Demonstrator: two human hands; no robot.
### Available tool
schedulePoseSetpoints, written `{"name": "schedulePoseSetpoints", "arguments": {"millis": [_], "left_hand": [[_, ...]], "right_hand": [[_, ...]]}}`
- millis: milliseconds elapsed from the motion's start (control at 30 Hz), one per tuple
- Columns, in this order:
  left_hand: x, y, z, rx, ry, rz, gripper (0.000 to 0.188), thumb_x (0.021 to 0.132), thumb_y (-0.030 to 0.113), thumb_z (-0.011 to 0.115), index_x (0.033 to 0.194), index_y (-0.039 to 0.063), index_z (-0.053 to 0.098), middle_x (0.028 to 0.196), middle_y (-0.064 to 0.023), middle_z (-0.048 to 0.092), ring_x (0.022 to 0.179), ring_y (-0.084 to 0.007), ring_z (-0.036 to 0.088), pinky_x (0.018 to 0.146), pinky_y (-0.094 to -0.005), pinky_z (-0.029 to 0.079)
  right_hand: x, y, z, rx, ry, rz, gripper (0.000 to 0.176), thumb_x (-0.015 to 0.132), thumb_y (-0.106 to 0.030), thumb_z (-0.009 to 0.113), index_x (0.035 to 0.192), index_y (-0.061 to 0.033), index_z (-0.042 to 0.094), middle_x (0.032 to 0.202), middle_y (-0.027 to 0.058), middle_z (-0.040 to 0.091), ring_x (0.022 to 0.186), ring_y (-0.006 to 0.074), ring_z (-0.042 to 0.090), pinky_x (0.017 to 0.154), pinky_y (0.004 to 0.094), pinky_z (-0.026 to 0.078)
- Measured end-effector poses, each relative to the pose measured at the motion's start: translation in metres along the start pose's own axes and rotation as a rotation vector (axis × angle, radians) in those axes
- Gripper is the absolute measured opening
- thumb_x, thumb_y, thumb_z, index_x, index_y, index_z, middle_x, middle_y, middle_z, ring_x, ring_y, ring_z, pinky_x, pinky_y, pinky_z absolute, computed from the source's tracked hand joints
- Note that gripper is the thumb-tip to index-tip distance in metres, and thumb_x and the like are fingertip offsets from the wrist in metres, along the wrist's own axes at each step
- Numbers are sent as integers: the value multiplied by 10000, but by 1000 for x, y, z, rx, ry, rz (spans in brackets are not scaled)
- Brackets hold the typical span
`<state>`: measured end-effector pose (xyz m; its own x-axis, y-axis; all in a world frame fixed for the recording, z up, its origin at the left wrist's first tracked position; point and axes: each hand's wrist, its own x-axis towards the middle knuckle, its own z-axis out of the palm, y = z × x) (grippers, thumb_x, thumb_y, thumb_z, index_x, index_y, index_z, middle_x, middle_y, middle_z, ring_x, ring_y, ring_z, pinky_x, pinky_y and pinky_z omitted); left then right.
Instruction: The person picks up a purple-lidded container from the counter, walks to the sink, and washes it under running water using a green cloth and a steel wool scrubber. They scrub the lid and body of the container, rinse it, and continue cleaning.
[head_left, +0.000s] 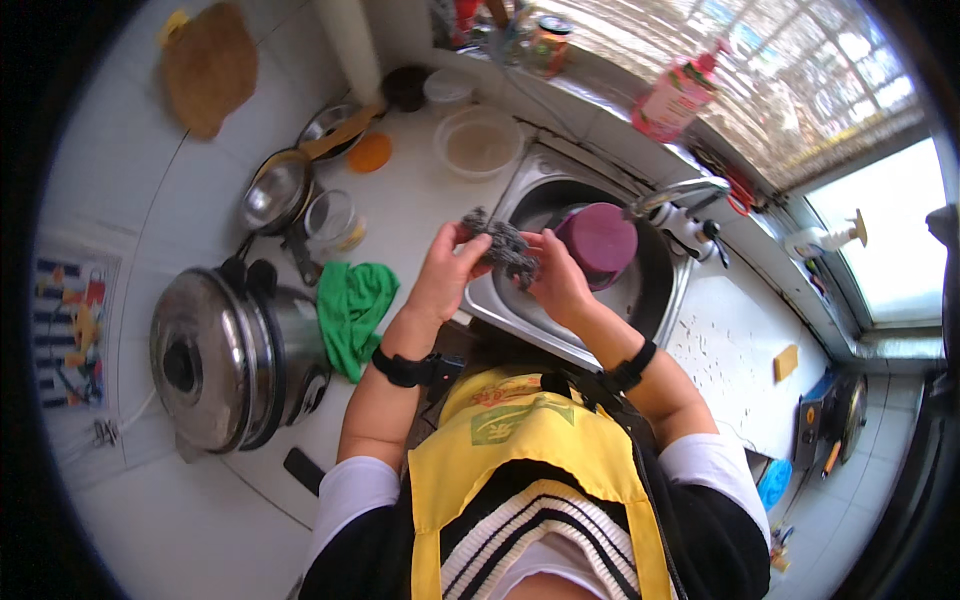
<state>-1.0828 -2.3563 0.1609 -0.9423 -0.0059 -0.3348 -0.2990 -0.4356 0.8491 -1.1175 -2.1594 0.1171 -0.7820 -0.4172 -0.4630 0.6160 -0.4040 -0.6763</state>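
Observation:
A grey steel wool scourer (504, 247) is stretched between my two hands over the near left rim of the sink. My left hand (448, 266) pinches its left end between thumb and fingers. At its right end, the fingers of my right hand (559, 276) hold the scourer's edge, partly hidden behind it. Just beyond my right hand, a purple container (602, 238), apparently bottom up, sits in the stainless steel sink (679, 289). The chrome faucet (675, 192) reaches over the sink from the window side.
Left of the sink are a green cloth (356, 315), a large lidded steel pot (199, 360), a clear plastic cup (331, 217) and a round plastic tub (478, 142). A pink pump bottle (675, 97) stands on the windowsill. A yellow sponge (786, 363) lies on the right counter.

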Motion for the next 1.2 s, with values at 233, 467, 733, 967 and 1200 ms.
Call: {"name": "schedulePoseSetpoints", "arguments": {"millis": [233,467,733,967,1200], "left_hand": [[33,-50,116,268,-402,-121,382,957,184,704,1216,19,476,1133,-83,551,984,-166,621,784,-304,594],[82,-41,129,1515,-296,636,1075,665,407,875,1502,23,320,1469,-201,389,1354,-391,398,1130,-450,373],[108,-73,144,1562,-429,572,1286,516,332,962,1534,48,230,1536,-220,293,1422,-412,327,1187,-451,331],[117,-81,132,1468,-466,650,1328,499,331,970,1548,56,202,1528,-216,310,1430,-406,320,1197,-445,320],[118,-86,101,1266,-422,438,1427,470,348,992,1582,74,140,1568,-222,293,1469,-400,287,1225,-443,272]], "right_hand": [[-90,-48,-61,-755,154,-500,598,899,-156,760,1422,-88,480,1190,55,602,1033,112,580,867,269,505],[-102,-65,-166,-254,495,-343,383,913,-199,728,1248,-79,588,935,31,655,744,105,606,614,256,490],[-100,-65,-270,-992,932,-513,511,837,-305,770,1252,-61,602,1065,180,696,978,331,683,862,399,534],[-116,-76,-283,-1649,1194,-65,728,808,-367,781,1425,-121,485,1383,186,529,1286,389,492,1066,507,393],[-66,-113,-164,-1483,228,-961,946,629,-365,907,1423,-62,492,1366,201,531,1279,414,493,1096,488,404]]}}
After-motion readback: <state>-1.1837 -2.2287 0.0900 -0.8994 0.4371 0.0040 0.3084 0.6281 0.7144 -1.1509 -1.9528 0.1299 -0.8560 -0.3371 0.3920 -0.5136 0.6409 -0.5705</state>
